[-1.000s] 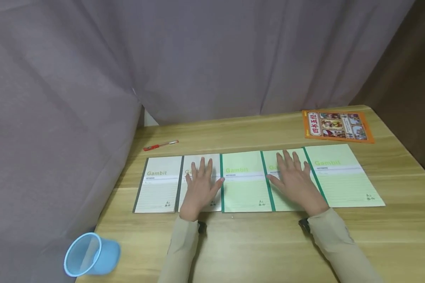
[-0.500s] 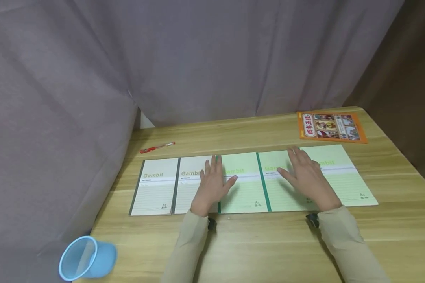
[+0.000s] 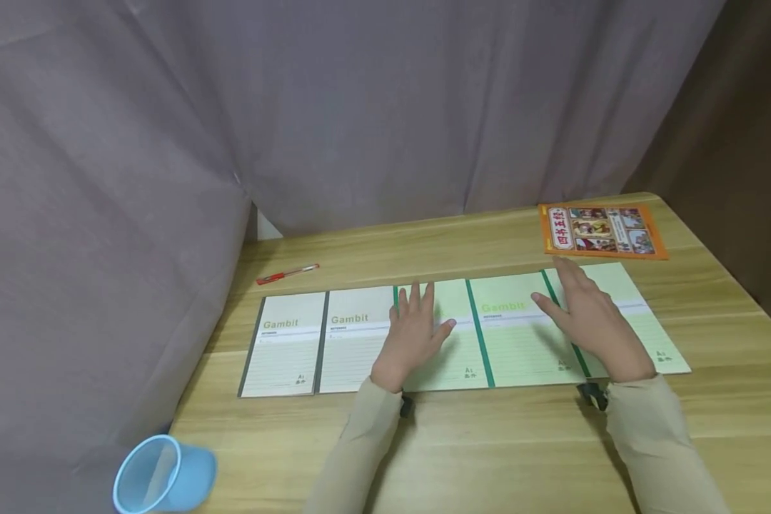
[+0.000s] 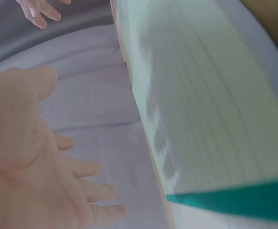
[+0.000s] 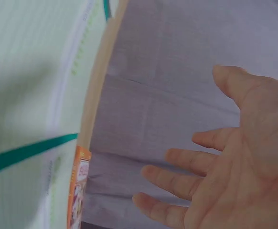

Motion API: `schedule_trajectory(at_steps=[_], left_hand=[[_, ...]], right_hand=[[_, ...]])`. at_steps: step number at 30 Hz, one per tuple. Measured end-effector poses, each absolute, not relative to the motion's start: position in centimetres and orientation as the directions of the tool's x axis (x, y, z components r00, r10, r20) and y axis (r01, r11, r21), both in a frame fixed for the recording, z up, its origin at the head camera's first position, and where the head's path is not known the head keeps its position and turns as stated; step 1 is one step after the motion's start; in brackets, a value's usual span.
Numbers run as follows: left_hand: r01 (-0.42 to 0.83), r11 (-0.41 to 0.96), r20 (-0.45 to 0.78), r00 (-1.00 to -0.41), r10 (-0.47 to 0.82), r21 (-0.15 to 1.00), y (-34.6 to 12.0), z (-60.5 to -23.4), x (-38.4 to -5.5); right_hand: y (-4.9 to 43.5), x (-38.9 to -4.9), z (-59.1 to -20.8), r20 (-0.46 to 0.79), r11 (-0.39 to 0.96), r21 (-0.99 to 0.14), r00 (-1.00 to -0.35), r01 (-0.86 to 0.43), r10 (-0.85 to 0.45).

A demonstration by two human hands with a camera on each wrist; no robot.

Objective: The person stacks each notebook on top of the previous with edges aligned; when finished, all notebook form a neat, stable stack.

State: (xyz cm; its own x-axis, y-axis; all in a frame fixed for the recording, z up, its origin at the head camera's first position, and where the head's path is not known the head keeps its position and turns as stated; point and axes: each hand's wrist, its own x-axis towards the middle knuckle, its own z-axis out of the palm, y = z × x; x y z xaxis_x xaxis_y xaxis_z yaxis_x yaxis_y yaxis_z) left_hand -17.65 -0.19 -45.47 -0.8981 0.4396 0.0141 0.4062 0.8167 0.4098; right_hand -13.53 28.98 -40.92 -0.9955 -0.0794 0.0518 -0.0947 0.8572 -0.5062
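Observation:
A row of notebooks lies edge to edge on the wooden table. Two have white covers: the leftmost notebook [image 3: 283, 357] and its neighbour [image 3: 350, 357]. Three pale green ones follow, the first green notebook [image 3: 452, 357], the middle green notebook [image 3: 514, 350] and the rightmost green notebook [image 3: 649, 332]. My left hand [image 3: 411, 339] hovers with fingers spread over the first green notebook's left side, casting a shadow there. Above the rightmost green notebook's spine hangs my right hand [image 3: 594, 321], fingers extended, thumb apart. Both wrist views show bare palms, apart from the covers.
A red pen [image 3: 288, 274] lies behind the white notebooks. Near the table's far right corner is an orange picture-covered book [image 3: 604, 230]. A blue bin [image 3: 195, 475] stands at the lower left, by the table's edge [image 3: 189, 378]. Grey curtains [image 3: 360, 107] hang behind.
Both hands have moved right across the row, the left from the second white notebook to the first green one, the right toward the rightmost. The notebooks show no clear shift on the table.

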Motion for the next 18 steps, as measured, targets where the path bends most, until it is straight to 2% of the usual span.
schedule_trajectory(at_steps=[18], left_hand=[[0.362,0.752,0.04,-0.911,0.41,0.551,2.3,-43.6,-18.6]], right_hand=[[33.4,-13.6,-38.5,0.036,0.833,-0.552,-0.999,-0.038,-0.022]])
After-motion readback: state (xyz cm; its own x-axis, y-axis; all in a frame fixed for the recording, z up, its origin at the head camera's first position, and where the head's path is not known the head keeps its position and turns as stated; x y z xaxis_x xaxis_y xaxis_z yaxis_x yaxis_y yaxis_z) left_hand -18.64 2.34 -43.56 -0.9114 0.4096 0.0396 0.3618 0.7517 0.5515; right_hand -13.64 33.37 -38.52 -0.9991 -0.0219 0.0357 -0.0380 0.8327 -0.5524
